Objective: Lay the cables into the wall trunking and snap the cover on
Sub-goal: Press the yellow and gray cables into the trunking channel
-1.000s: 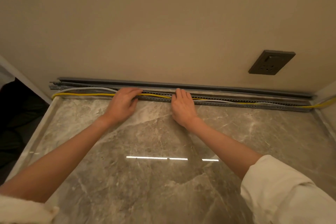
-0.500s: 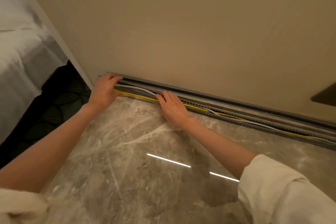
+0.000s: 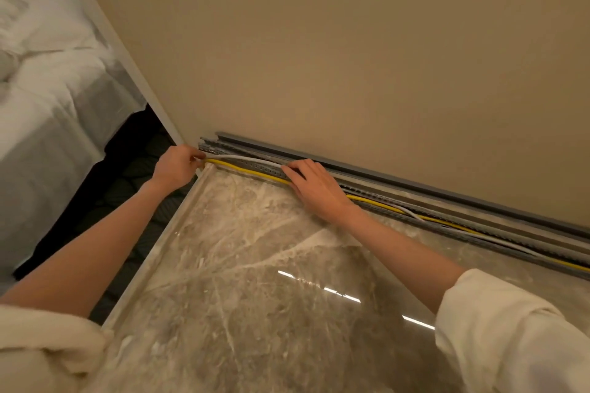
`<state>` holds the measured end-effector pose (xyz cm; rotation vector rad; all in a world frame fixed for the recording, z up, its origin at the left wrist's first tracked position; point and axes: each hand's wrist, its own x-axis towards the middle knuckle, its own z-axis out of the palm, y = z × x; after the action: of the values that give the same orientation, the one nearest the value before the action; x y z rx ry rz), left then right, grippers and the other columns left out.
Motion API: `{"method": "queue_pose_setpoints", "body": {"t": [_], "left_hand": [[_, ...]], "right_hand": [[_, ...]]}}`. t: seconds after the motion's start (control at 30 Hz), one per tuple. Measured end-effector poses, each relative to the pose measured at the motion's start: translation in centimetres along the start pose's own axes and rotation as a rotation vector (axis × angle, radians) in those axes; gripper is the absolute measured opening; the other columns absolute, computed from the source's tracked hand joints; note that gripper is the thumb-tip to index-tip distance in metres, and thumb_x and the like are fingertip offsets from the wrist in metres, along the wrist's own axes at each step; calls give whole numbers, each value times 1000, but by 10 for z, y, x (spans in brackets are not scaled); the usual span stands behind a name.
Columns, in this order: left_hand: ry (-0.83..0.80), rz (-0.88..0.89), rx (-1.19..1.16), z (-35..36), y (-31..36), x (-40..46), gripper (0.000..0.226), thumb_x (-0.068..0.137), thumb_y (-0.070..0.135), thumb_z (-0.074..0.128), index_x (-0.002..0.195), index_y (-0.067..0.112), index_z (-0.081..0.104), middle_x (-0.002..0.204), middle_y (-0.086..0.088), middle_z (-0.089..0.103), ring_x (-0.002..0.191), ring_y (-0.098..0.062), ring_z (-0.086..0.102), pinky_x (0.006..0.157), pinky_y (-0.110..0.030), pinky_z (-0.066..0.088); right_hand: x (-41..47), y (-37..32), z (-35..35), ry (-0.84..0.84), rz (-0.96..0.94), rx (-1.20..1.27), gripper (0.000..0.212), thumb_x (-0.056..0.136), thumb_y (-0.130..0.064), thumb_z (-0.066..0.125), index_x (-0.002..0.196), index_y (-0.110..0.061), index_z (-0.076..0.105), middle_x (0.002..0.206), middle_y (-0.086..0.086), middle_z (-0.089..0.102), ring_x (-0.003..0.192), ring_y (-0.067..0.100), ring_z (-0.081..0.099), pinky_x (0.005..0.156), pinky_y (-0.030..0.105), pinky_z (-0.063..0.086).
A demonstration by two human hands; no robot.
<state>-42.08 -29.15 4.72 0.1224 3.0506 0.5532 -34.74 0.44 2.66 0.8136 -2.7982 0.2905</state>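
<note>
A grey slotted trunking (image 3: 399, 201) runs along the foot of the wall on a marble top (image 3: 255, 265). Behind it, against the wall, lies the long grey cover strip (image 3: 383, 174). A yellow cable (image 3: 245, 169) and a white cable (image 3: 242, 157) bow up out of the trunking between my hands. At the trunking's left end my left hand (image 3: 175, 166) pinches the cable ends. My right hand (image 3: 314, 188) lies flat with straight fingers, pressing both cables down into the channel. Further right the cables lie inside the trunking.
The marble top ends in a raised edge (image 3: 159, 252) on the left. Beyond it are a dark floor and a bed with white linen (image 3: 48, 89). A white wall trim (image 3: 121, 51) runs down to the corner. The beige wall stands directly behind the trunking.
My view has swung left and closer. Both hands slid left along the trunking; the left reached its end and pinched the cables, the right followed, pressing them down.
</note>
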Motion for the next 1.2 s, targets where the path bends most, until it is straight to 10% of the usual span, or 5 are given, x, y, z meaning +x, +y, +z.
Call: {"method": "queue_pose_setpoints", "body": {"t": [1.2], "left_hand": [[-170,221,70,-44,7,42,12,84,7,65,91,0,72,86,-17,73,78,-25,63,81,-38,49]], "right_hand": [[-5,18,13,-146,-12,26,52,93,-12,51,141,-5,33,126,11,44,112,27,42,95,35,43]]}}
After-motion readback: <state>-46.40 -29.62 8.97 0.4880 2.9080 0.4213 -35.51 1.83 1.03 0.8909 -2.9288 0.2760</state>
